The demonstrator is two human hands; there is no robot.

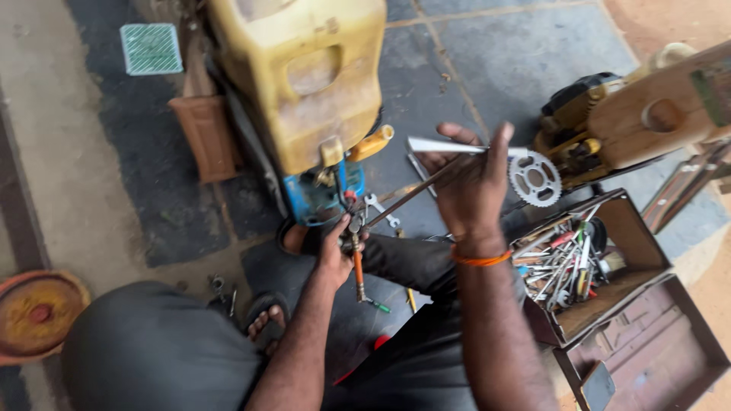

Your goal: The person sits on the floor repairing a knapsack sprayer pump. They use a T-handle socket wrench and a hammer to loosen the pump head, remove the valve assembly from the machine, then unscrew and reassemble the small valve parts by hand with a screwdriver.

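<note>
Rusty metal filled the scene: the left hand (335,255) was clamped on a small brass fitting (355,228) just below a blue pump body (324,194) under a grimy yellow plastic tank (304,76). The right hand (470,186), fingers closed, held a thin dark rod (415,192) running into that fitting. Aligning it seemed the step in hand; steady aim was needed. An open wooden toolbox (609,304) lay near.

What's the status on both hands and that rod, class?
Left hand grips the valve fitting under the yellow tank. Right hand holds the rod. Spanner lies below the rod; open toolbox to the right.
</note>
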